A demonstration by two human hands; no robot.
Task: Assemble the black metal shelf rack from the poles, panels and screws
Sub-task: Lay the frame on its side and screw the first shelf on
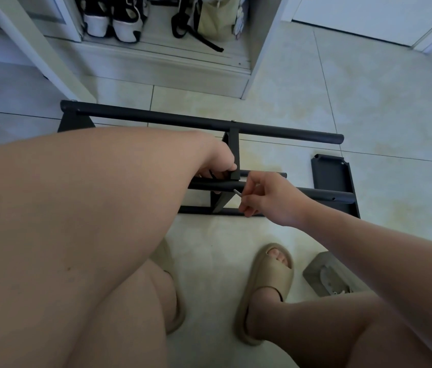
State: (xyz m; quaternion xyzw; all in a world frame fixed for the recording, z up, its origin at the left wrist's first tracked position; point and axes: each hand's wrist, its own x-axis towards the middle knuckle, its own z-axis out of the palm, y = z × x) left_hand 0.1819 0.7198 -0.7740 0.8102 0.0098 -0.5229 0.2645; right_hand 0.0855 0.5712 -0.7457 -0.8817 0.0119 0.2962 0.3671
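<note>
The black shelf rack lies on its side on the tiled floor. Its far pole (201, 123) runs left to right, and a nearer pole (323, 193) crosses under my hands. A shelf panel (234, 152) stands on edge between the poles. My left hand (219, 162) grips the lower edge of that panel where it meets the near pole. My right hand (268, 197) pinches a thin silver hex key (237, 192) whose tip points at the joint of panel and pole. A loose black panel (333, 179) lies flat to the right.
My two feet in beige slippers (266, 285) stand on the floor near the camera. A small grey box (327, 274) with small parts lies to the right of them. A white cabinet with shoes (114, 19) and a bag (216, 18) stands behind the rack.
</note>
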